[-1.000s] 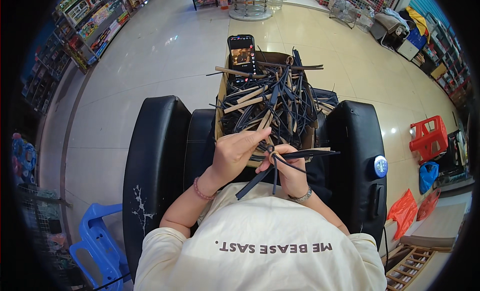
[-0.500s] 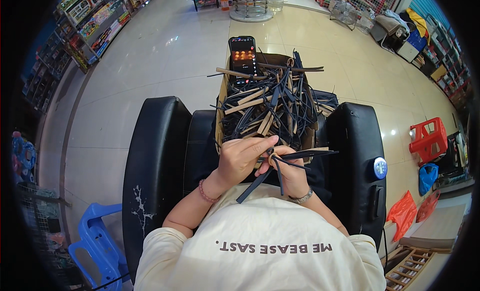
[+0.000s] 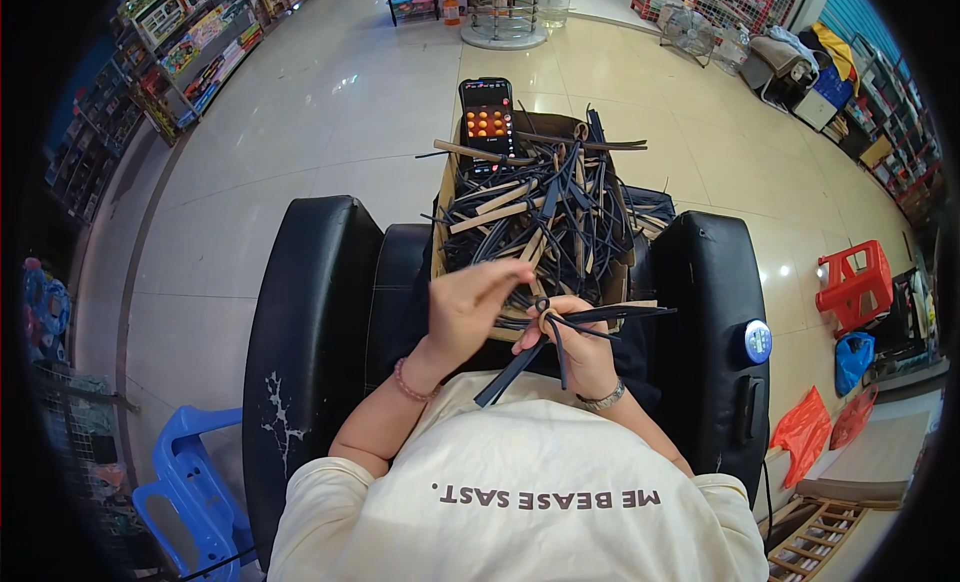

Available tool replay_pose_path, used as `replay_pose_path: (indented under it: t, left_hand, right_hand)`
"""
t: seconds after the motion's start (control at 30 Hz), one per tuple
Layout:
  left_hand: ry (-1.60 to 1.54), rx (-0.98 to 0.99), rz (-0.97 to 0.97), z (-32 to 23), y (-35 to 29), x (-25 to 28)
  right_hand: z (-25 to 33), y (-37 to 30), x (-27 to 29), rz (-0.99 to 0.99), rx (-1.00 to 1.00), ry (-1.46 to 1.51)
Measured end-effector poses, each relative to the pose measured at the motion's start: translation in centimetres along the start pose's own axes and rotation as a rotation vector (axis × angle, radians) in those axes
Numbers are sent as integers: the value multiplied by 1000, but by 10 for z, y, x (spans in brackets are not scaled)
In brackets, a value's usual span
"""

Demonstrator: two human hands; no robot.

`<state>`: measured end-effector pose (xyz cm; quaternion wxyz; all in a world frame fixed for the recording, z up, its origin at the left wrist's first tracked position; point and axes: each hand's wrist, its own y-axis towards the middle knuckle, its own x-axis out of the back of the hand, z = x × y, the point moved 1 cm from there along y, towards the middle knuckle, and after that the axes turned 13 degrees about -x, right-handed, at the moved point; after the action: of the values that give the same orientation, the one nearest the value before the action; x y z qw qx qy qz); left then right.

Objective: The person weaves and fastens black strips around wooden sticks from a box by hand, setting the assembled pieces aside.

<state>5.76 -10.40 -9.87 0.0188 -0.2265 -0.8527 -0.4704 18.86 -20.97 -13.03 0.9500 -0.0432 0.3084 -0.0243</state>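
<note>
My right hand [image 3: 583,347] pinches a bundle of black and tan leather-like strips [image 3: 618,312] gathered in a looped knot. Some ends stick out to the right, and others hang down toward my shirt. My left hand [image 3: 462,307] is beside it, fingers stretched out and slightly bent, apart from the bundle. Just beyond both hands stands a cardboard box [image 3: 437,272] heaped with similar knotted strips [image 3: 540,197]. At its far left corner leans a phone [image 3: 488,127] with a lit screen.
Black armrests flank me, the left one [image 3: 300,352] with peeling cover, the right one [image 3: 705,322] with a round blue-rimmed display [image 3: 757,342]. A blue plastic stool [image 3: 195,482] stands at lower left. Farther right are a red stool [image 3: 855,282] and plastic bags [image 3: 802,435].
My left hand has drawn back to the left, away from the knot it was touching. My right hand keeps the bundle in nearly the same place.
</note>
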Motion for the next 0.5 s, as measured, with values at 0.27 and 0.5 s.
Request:
replay_pose_path:
  t: [0.27,0.5]
  left_hand:
    - [453,14,-258,-27,17,27]
    - [152,-22,269,-46,11,4]
  right_hand:
    - [0,2,1,-82,11,-30]
    - [-5,2,2,-144,87,-122]
